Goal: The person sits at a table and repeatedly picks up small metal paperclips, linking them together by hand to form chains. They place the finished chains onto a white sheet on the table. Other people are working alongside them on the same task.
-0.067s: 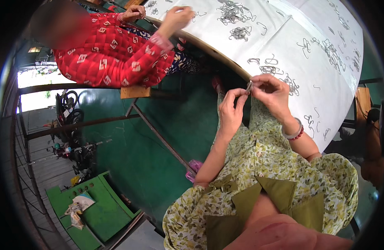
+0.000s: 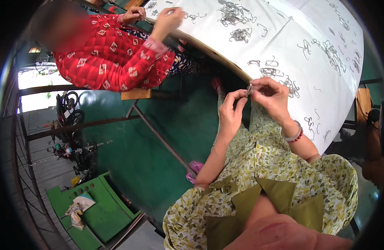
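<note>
Both of my hands meet just over the near edge of the white-covered table [image 2: 300, 106]. Between their fingertips is a small grey metal piece [image 2: 249, 88], too small to make out fully. My left hand [image 2: 231, 114] pinches it from the left, thumb against index finger. From the right, my right hand [image 2: 272, 96] closes on it, with a pale bangle and red bead bracelet at that wrist. Close beyond my fingers lie heaps of thin, bent metal wire pieces [image 2: 289, 86], several of them hook-shaped.
More wire heaps [image 2: 233, 14] spread across the table. At the left, a co-worker in a red patterned top [image 2: 113, 58] sits at its edge, hands over the cloth. A green table [image 2: 102, 216], a metal frame bar [image 2: 162, 139] and a pink plastic bag [image 2: 195, 171] stand lower left.
The co-worker's raised hand has shifted left, toward their body. My fingers and the small metal piece have moved only slightly.
</note>
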`<action>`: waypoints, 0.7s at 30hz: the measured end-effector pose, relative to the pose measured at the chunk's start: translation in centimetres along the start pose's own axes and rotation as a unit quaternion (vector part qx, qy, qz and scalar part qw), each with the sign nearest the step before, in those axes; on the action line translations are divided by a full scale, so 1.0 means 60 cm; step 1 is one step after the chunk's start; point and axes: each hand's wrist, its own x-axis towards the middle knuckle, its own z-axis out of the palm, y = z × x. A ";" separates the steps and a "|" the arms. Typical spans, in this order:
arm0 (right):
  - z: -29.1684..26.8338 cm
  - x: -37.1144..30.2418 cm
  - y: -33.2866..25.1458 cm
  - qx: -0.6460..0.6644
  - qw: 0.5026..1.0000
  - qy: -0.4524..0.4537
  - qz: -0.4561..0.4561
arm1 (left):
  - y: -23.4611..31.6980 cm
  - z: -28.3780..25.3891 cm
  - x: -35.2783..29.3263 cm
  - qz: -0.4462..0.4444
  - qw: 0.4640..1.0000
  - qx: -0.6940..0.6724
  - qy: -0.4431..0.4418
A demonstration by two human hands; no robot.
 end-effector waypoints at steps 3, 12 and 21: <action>-0.012 0.008 0.015 0.021 0.999 -0.003 0.033 | -0.041 0.005 0.051 -0.055 0.983 -0.171 0.041; -0.020 0.001 0.028 0.047 0.996 -0.018 0.080 | -0.184 0.043 0.373 0.089 0.919 0.374 -0.082; -0.028 -0.010 0.020 0.036 0.996 -0.026 0.077 | -0.143 0.051 0.396 0.225 0.897 0.381 -0.017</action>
